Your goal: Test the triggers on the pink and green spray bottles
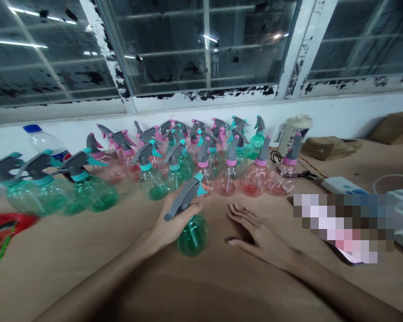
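Note:
My left hand (174, 221) is wrapped round the neck of a green spray bottle (193, 237) with a grey and teal trigger head. The bottle stands about upright at the middle of the wooden table (127, 268). To its right, my right hand (260, 237) rests on the table, fingers stretched out and holding nothing. Just beyond both hands stand several more spray bottles, among them a clear one with a pink collar (227, 181) and a green one with a teal collar (153, 183). Part of the held bottle's neck is hidden by my fingers.
Green spray bottles (99, 194) stand at the left, near a plastic drink bottle (43, 141) and a red packet (6, 228). At the right are a blurred-out flat object (349, 228), a white power strip (342, 185), a cup (293, 132) and brown cardboard (329, 147).

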{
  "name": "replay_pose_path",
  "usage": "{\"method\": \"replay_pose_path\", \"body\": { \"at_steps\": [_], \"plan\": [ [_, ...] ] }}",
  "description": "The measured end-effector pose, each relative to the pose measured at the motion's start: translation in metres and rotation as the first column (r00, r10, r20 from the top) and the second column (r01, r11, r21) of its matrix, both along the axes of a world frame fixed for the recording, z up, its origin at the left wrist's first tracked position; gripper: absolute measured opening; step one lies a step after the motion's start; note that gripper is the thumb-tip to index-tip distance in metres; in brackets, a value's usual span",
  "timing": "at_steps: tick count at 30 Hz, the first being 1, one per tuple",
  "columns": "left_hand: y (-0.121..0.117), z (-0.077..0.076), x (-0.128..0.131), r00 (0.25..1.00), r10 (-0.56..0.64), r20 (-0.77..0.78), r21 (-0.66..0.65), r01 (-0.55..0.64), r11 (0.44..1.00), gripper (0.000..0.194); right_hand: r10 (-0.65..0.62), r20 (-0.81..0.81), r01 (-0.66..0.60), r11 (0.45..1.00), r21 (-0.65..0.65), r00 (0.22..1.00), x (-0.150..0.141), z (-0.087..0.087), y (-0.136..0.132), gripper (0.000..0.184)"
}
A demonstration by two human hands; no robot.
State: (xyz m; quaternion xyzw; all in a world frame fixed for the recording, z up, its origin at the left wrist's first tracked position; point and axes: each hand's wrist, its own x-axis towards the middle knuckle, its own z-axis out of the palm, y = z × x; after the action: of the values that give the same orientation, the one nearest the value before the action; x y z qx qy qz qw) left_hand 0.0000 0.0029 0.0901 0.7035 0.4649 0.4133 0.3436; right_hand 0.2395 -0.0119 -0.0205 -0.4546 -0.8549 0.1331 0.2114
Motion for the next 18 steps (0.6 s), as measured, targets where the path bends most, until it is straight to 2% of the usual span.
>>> {"method": "replay_pose_path", "body": {
  "at_steps": [8, 15, 18],
  "plan": [
    [-0.001, -0.008, -0.004, 0.999, 0.025, -0.041, 0.024, -0.024, 0.999, 0.026, -0.007, -0.014, 0.008, 1.000, 0.007, 1.000, -0.001, 0.000, -0.001, 0.066],
    [-0.007, 0.004, 0.001, 0.996, -0.065, -0.067, 0.057, 0.069, 0.996, 0.020, 0.004, -0.025, -0.004, 1.000, 0.019, 1.000, 0.000, -0.001, -0.001, 0.063],
    [-0.007, 0.006, 0.004, 0.994, -0.080, -0.069, 0.050, 0.084, 0.995, 0.023, 0.003, -0.042, -0.003, 1.000, 0.021, 0.999, 0.000, -0.001, -0.001, 0.063]
  ]
}}
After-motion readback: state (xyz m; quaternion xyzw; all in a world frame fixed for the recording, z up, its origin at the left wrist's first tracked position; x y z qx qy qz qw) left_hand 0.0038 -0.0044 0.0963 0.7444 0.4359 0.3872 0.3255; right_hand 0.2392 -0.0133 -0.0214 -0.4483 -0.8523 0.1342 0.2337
